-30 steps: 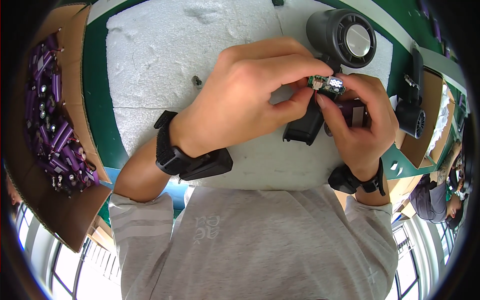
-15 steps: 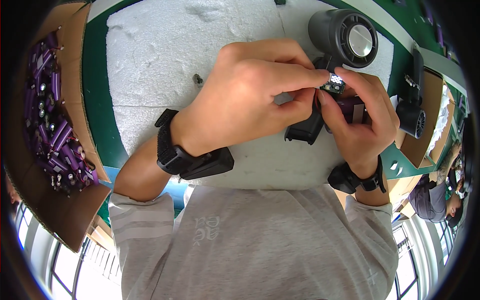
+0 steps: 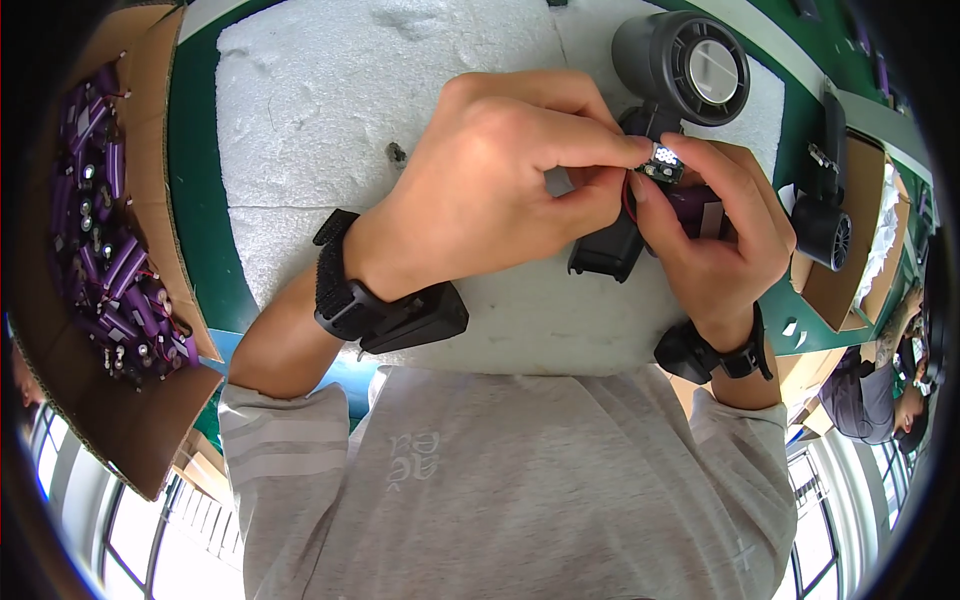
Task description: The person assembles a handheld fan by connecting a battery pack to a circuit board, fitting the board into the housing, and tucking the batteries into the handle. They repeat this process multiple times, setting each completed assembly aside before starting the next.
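A small circuit board [image 3: 661, 170] with a white dotted display sits between my fingertips at the right of the foam. My left hand [image 3: 500, 185] pinches at its left edge with thumb and forefinger. From the other side, my right hand [image 3: 735, 225] grips the board between thumb and forefinger. Below it, a purple battery cell [image 3: 692, 204] lies partly hidden under my right fingers, with a thin red wire beside it. A dark handheld fan [image 3: 652, 70] lies beyond my hands, its round grille tilted up. Its black handle [image 3: 610, 250] shows beneath them, partly covered.
White foam [image 3: 320, 120] covers the green table [image 3: 190, 200]. At the left stands a cardboard box [image 3: 165, 230] of purple battery cells [image 3: 125, 265]. Another dark fan [image 3: 822, 232] lies at the right by an open carton [image 3: 835, 300]. A person [image 3: 865, 400] is further right.
Both hands keep their pinch on the circuit board. The whole view has shifted slightly; the board and fan appear a little higher and further left.
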Demonstrator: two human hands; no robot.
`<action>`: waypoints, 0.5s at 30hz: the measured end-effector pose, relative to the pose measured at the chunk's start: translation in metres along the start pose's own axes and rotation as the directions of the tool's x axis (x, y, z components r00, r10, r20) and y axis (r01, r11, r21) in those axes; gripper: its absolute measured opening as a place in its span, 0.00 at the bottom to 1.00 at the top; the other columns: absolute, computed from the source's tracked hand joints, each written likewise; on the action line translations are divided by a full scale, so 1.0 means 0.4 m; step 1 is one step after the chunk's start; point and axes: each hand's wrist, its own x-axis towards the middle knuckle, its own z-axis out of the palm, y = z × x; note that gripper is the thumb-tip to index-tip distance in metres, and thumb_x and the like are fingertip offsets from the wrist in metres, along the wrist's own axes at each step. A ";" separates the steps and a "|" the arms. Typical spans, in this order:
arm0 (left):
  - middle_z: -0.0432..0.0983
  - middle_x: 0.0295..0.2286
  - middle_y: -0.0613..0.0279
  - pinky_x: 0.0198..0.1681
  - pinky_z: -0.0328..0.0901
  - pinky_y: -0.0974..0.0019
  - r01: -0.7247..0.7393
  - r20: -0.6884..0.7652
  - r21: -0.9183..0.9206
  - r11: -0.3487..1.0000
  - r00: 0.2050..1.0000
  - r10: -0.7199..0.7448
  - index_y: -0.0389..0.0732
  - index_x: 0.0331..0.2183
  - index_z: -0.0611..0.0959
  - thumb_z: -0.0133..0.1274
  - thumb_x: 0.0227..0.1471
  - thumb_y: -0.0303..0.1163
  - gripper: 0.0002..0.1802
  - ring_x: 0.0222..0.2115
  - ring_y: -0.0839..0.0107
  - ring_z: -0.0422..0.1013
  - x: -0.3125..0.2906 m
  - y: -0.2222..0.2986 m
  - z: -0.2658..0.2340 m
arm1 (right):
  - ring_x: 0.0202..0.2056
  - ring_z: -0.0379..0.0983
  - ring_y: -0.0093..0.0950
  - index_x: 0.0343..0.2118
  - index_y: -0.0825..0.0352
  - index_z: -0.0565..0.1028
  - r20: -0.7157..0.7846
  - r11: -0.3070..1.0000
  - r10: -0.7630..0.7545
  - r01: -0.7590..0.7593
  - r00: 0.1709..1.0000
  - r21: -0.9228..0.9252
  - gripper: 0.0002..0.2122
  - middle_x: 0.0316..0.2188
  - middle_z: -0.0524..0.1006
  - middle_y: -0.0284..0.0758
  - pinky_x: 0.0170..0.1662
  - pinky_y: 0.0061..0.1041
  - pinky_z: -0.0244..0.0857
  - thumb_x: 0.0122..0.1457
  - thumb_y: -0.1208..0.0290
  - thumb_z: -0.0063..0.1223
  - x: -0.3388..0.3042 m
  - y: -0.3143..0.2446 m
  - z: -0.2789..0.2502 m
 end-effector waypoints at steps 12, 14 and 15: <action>0.74 0.39 0.61 0.34 0.68 0.71 0.144 0.088 -0.032 0.989 0.986 -0.140 0.39 0.43 0.78 0.58 0.37 0.14 0.26 0.33 0.72 0.73 0.004 0.012 0.019 | 0.25 0.72 0.16 0.37 0.70 0.76 0.010 0.988 0.115 -0.116 0.993 0.101 0.12 0.32 0.76 0.33 0.26 0.14 0.63 0.49 0.83 0.63 -0.014 0.005 -0.005; 0.74 0.39 0.61 0.34 0.68 0.71 0.128 0.081 -0.022 0.991 0.989 -0.126 0.39 0.43 0.78 0.58 0.37 0.14 0.26 0.33 0.72 0.73 0.002 0.011 0.026 | 0.25 0.72 0.16 0.37 0.70 0.76 0.022 0.988 0.127 -0.129 0.992 0.088 0.11 0.32 0.76 0.33 0.27 0.14 0.63 0.49 0.83 0.62 -0.014 0.004 -0.009; 0.74 0.39 0.62 0.34 0.68 0.71 0.113 0.071 -0.014 0.993 0.991 -0.112 0.39 0.43 0.78 0.57 0.37 0.14 0.26 0.33 0.72 0.73 0.001 0.010 0.031 | 0.25 0.72 0.16 0.37 0.70 0.76 0.032 0.986 0.137 -0.139 0.990 0.088 0.11 0.32 0.76 0.33 0.27 0.14 0.63 0.50 0.83 0.62 -0.015 0.006 -0.011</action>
